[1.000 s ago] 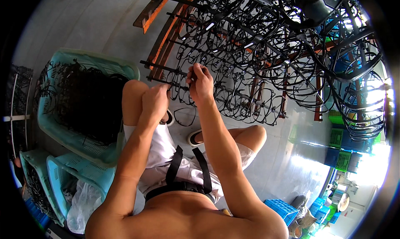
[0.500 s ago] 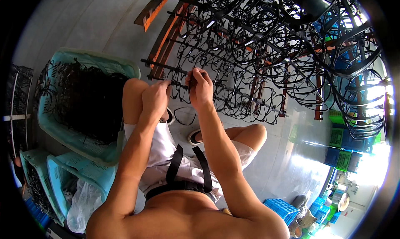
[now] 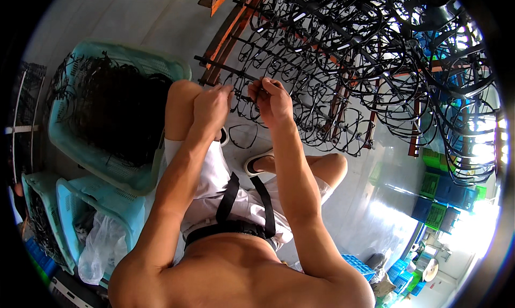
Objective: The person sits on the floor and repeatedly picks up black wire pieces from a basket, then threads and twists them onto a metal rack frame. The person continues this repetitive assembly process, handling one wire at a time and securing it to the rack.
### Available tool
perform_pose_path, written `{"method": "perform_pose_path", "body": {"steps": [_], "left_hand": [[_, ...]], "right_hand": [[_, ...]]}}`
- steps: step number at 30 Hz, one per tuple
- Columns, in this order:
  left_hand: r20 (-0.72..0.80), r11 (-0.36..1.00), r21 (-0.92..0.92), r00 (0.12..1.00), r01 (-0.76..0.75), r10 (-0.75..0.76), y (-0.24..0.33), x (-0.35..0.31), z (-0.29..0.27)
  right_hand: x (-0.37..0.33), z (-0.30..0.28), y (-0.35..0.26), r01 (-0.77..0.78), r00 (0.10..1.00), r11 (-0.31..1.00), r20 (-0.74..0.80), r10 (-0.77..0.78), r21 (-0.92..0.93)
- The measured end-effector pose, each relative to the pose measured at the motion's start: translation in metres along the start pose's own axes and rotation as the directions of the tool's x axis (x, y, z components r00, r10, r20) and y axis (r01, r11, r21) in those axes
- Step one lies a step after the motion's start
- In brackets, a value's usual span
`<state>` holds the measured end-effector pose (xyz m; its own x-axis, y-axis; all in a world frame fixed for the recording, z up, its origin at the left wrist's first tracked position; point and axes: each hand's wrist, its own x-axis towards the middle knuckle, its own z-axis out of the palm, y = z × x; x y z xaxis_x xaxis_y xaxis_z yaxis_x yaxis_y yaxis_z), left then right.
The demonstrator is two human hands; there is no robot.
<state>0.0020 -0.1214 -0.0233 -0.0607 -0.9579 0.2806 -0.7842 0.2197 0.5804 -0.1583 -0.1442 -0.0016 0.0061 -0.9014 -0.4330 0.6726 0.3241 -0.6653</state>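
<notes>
Both of my hands are raised at the lower left end of a rack hung with thin black looped frames [image 3: 322, 120]. My left hand [image 3: 212, 108] is closed with the fingertips pinched, close to the lowest black bar; what it grips is hidden behind the fingers. A short way to its right, my right hand [image 3: 274, 104] is also closed, thumb against curled fingers. Something small and dark may be in it, but I cannot make out what. One black looped frame [image 3: 242, 136] lies on the floor below, between my feet.
Orange-brown uprights [image 3: 225, 37] carry the rack's black bars, which stick out toward the left. A pale green basket [image 3: 70, 141] full of black parts stands beside my left knee. Light blue crates [image 3: 102, 192], one with a clear plastic bag [image 3: 102, 254], stand nearer. Green and blue crates [image 3: 429, 184] are stacked far right.
The whole view has shifted slightly, so the rack, basket and hands sit a little differently in it. Both hands stay closed by the rack, a touch farther apart.
</notes>
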Motion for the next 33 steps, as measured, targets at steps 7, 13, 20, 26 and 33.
{"method": "perform_pose_path", "body": {"steps": [7, 13, 20, 26, 33], "left_hand": [[0.056, 0.999, 0.01, 0.998, 0.032, -0.032, -0.001, 0.003, 0.001], [0.005, 0.997, -0.065, 0.999, -0.034, 0.035, -0.001, 0.0, 0.001], [-0.28, 0.976, -0.065, 0.943, -0.206, 0.18, -0.004, -0.016, -0.043], [-0.117, 0.593, 0.283, 0.641, 0.753, -0.758, -0.177, -0.105, -0.077], [0.205, 0.616, 0.697, 0.721, 0.368, -0.662, -0.235, -0.154, -0.04]], "right_hand": [[-0.001, 0.004, 0.0, -0.014, 1.0, 0.999, -0.024, 0.013, -0.04], [0.012, -0.002, -0.009, -0.011, 1.0, 1.0, 0.005, 0.011, 0.004], [0.009, 0.008, -0.016, 0.044, 0.989, 0.967, -0.125, -0.078, -0.251], [-0.064, 0.023, 0.001, 0.408, 0.79, -0.098, 0.405, -0.461, -0.908], [-0.079, 0.061, 0.052, 0.484, 0.873, 0.264, 0.442, -0.205, -0.834]]}}
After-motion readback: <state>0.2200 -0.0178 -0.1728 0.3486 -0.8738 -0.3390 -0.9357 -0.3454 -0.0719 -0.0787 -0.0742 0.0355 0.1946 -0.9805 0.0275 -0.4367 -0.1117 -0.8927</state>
